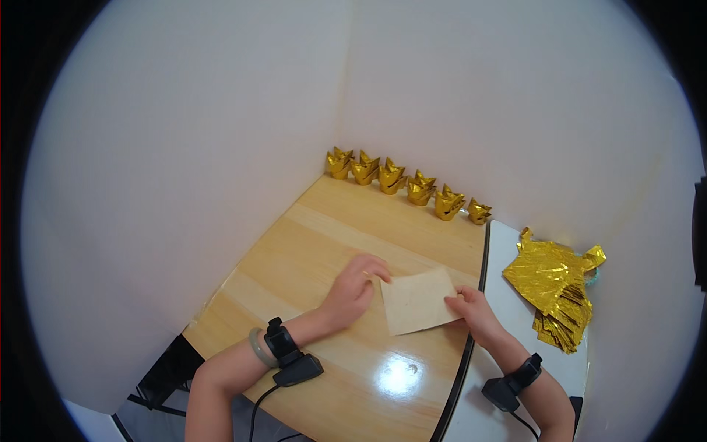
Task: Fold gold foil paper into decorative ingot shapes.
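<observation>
A sheet of pale beige paper is held over the wooden table, tilted a little. My right hand pinches it at its right edge, thumb on top and the other fingers behind. At the paper's upper left corner is my left hand, its curved fingertips reaching the corner while the thumb stands apart. Whether those fingertips touch the paper is hard to make out. Several folded gold foil ingots stand in a row along the wall at the table's far edge.
Stacked gold foil sheets lie fanned on a white table at the right. A dark edge strip runs between it and the wooden table. White walls enclose the far and left sides. Cables hang from black bands on both wrists.
</observation>
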Tool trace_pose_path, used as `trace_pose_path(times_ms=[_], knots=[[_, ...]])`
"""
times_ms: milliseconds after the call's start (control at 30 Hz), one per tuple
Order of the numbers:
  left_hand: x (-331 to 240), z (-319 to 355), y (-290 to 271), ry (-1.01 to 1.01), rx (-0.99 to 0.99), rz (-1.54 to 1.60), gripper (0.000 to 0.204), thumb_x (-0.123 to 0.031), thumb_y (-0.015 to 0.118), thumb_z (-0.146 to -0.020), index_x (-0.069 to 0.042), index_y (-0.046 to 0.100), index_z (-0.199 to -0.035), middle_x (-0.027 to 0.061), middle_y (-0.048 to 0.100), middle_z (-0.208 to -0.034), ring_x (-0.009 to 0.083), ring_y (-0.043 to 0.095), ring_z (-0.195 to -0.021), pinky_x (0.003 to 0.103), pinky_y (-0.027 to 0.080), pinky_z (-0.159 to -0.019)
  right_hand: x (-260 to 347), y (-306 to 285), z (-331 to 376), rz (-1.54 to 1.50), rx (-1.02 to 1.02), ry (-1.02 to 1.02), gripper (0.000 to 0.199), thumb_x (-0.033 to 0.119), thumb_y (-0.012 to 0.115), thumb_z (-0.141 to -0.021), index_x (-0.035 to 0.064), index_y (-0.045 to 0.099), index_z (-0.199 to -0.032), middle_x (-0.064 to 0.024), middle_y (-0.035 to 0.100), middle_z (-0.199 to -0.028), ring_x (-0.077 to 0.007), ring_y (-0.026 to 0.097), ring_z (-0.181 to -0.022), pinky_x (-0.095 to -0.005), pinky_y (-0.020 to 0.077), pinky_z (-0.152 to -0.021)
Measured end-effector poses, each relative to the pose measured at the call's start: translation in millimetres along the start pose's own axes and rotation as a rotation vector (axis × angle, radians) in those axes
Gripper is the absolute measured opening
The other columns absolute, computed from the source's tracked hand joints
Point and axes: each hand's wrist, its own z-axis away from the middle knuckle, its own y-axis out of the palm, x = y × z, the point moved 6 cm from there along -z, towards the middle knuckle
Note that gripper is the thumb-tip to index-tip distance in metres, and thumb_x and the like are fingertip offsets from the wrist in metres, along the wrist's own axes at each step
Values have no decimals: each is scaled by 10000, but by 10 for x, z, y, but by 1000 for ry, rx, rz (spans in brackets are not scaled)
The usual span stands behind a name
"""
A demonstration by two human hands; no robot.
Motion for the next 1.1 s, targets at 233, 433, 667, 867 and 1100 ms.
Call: trace_pose_path(times_ms=[233,433,667,867,1100], knots=[[68,272,486,70,661,-134,374,-165,556,-909,-31,513,-1255,187,404,-1390,309,331,-1336,386,313,-1086,436,84,114,901,43,-73,430,232,577,-896,-24,505,-1234,-201,610,-1138,-328,624,-966,-363,524,-797],[57,260,499,-2,728,-234,433,-190,545,-918,-4,461,-1300,252,275,-1453,356,247,-1376,409,252,-1119,280,580,135,1137,291,-755,681,453,516,-908,-7,351,-1382,-213,353,-1427,-324,334,-1335,-438,289,-1082],[97,273,484,3,728,-374,541,-307,497,-942,7,369,-1363,274,246,-1459,361,218,-1386,435,221,-1128,140,360,89,1349,273,-616,1020,688,541,-764,-12,228,-1436,-221,239,-1489,-287,211,-1404,-471,161,-1136],[76,206,395,11,672,-351,569,-353,546,-911,-5,408,-1340,215,311,-1443,358,282,-1350,469,268,-1091,396,387,188,1139,243,-780,781,482,720,-721,33,450,-1301,-170,490,-1273,-298,448,-1207,-424,360,-1017],[-26,128,352,-27,656,-111,520,-337,739,-753,-39,572,-1145,171,443,-1283,342,422,-1172,410,385,-985,309,303,197,1068,168,-869,544,375,720,-758,63,561,-1175,-90,636,-1013,-265,584,-990,-358,500,-816]])
